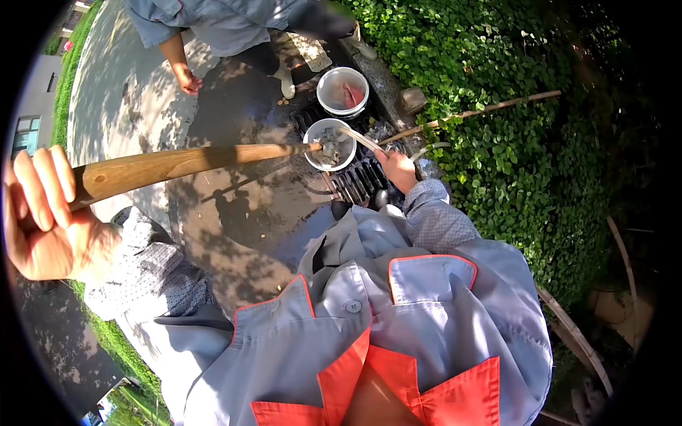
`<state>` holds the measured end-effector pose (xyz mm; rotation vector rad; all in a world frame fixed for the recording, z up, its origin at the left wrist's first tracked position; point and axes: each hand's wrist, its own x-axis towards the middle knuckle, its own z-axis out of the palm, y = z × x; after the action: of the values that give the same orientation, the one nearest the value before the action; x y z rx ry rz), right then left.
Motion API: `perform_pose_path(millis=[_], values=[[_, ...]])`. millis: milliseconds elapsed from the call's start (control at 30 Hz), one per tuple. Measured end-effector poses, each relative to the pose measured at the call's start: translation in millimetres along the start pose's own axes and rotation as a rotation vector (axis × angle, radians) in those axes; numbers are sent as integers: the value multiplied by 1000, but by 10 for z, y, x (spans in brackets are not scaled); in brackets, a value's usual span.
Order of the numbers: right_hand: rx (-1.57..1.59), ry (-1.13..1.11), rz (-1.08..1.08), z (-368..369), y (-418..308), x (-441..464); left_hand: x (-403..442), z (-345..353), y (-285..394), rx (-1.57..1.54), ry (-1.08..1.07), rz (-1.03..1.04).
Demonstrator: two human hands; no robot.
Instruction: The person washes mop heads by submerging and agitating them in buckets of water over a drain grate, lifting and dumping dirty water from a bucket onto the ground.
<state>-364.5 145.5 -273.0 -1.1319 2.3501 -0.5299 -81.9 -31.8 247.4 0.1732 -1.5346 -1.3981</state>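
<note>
My left hand (53, 220) is wrapped round the thick end of a long wooden handle (177, 163). This handle runs right and narrows toward a white bucket (346, 162), where its far end meets grey, wet-looking matter (330, 145); what tool it belongs to is hidden. My right hand (399, 172), at the right of that bucket, is closed round a pale, thin stick (361, 139). The stick's other end reaches the bucket's rim. Just behind stands a second white bucket (321, 92) with a reddish thing (352, 96) inside.
Both buckets stand by a dark drain grate (359, 183) along a stone kerb (380, 85). Another person (220, 28) stands at the far side, one hand (188, 79) hanging down. Leafy bushes (497, 192) fill the right, with a long branch (490, 108) across them. The pavement (241, 213) looks wet.
</note>
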Motion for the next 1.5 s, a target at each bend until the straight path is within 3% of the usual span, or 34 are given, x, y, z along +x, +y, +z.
perform_pose_path(millis=[100, 267, 400, 533, 567, 633, 700, 767, 867, 1033, 1200, 1367, 1500], values=[[-3, -31, 40, -60, -67, -38, -215, -112, -978, 12, 109, -49], [-79, 217, -136, 220, 106, -37, -947, -307, -2457, 151, 388, -241], [-132, 220, -141, 210, 80, -87, -1172, -414, -2674, 186, 556, -246], [-27, 122, -2, 146, 24, -159, -1339, -404, -2565, 297, 1076, -220], [-44, 154, -38, 177, 40, -158, -1398, -390, -2470, 304, 1111, -221], [-88, 207, -120, 245, 101, -185, -1268, -242, -2151, 342, 885, -124], [-151, 281, -134, 325, 166, -150, -852, -52, -1640, 259, 853, -98], [-8, 161, -70, 178, 108, -103, -533, 24, -1057, 240, 622, -21], [-58, 118, -48, -4, -28, -107, -148, 151, -112, 131, 193, 33], [66, 19, 24, -70, -94, -68, 83, 152, 602, 97, -102, 113], [3, 5, 21, 107, 1, -23, 59, 29, -128, 82, -92, -20], [4, 4, 32, 141, 53, 27, -512, -86, -1869, 212, 362, -134], [9, 22, 23, 47, -66, -80, -993, -275, -2776, 142, 547, -265]])
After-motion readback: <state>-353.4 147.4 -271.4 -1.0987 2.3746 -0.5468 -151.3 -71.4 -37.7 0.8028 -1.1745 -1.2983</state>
